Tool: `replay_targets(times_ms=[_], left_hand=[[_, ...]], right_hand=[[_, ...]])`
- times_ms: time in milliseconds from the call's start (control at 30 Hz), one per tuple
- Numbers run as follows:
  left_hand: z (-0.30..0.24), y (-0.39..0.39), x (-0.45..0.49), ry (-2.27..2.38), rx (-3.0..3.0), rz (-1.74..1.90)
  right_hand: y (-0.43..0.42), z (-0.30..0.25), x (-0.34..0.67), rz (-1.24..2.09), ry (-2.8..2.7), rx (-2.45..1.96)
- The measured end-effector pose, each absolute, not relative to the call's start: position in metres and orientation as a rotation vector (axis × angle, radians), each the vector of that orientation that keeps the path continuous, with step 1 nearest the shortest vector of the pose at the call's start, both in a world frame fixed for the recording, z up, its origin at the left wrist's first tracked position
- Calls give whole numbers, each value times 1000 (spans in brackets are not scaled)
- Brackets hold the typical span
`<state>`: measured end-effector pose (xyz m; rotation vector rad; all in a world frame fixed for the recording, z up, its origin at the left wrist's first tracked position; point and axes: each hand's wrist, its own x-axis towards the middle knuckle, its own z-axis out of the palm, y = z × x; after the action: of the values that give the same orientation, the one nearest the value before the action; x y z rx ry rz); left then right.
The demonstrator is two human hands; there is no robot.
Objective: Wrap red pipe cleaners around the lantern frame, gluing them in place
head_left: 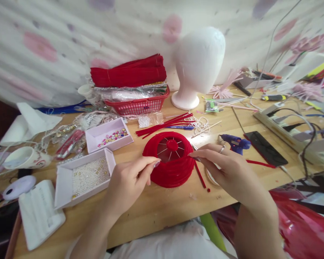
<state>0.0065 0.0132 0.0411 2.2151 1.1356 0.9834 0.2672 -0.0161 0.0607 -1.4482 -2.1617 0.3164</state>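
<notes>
A round red dome wound from fuzzy red stems (170, 162) sits on the wooden table (156, 208), with wire spokes and a red hub showing in its open top. My left hand (129, 181) pinches its left rim with thumb and fingers. At the dome's right rim, my right hand (221, 165), with a ring on one finger, pinches the end of a red stem (200, 176) that trails down to the table.
Two pale pink boxes hold pearls (86, 176) and coloured gems (109, 136). A red basket (137, 104) under a stack of red stems stands behind, beside a white foam head (198, 64). Loose red stems (164, 126), a blue glue gun (236, 142), a black phone (264, 147), a power strip (283, 124) and a cup (24, 158) lie around.
</notes>
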Motion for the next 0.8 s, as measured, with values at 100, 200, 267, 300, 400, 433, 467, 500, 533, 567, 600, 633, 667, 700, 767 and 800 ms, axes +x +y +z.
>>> replay_targets(times_ms=[100,200,267,300,400,433,467,500,533,567,600,633,667,700,767,800], left_hand=[[33,10,14,1156,2183,954],[25,7,21,1169,2204,882],[20,4,26,1170,2252,863],[18,2,27,1174,2278,877],[14,-3,32,1185,2332,972],[13,-5,33,1190,2340,996],[13,-6,35,1191,2348,1011],[13,-7,38,1190,2358,1020],[12,-8,41,1186,2374,1026],[12,-9,45,1187,2396,1032],[11,-10,49,1193,2425,1037],[11,-10,52,1203,2458,1043],[10,-11,56,1219,2493,1047],[9,-11,59,1235,2527,1050],[8,-11,63,1266,2577,1053],[7,-11,64,1276,2588,1049]], right_hand=[[-11,62,270,255,-2207,-1413],[-8,61,270,289,-2270,-1430],[-7,61,270,324,-2300,-1420],[-7,61,269,335,-2307,-1406],[-5,62,270,330,-2317,-1355],[-4,63,270,317,-2320,-1339],[-3,63,271,302,-2327,-1326],[-2,63,271,286,-2337,-1315],[-1,64,271,271,-2348,-1309],[0,64,272,258,-2357,-1304],[2,64,272,254,-2362,-1298],[3,64,272,257,-2360,-1291],[4,64,271,268,-2356,-1289],[5,64,270,281,-2352,-1292],[6,63,269,307,-2356,-1309],[6,63,267,317,-2364,-1324]])
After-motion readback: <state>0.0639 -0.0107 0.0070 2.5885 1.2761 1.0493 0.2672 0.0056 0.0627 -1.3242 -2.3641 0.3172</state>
